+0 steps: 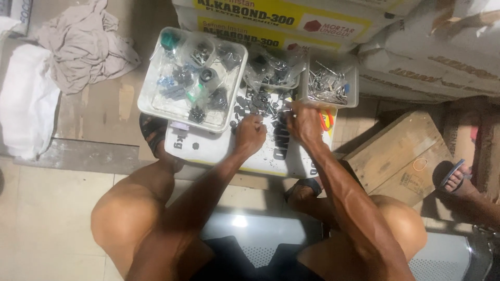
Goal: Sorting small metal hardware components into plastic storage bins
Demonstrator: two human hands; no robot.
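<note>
Both hands, left hand and right hand, curl closed over small dark parts between two trays.

Pale tiled floor, stacked cement sacks at top, wooden crate right, crumpled rags top left, dim light.

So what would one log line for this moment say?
left hand: fingers curled over small dark parts | right hand: on same pile | surface: white sack | beside: clear tray, tub of screws
</note>
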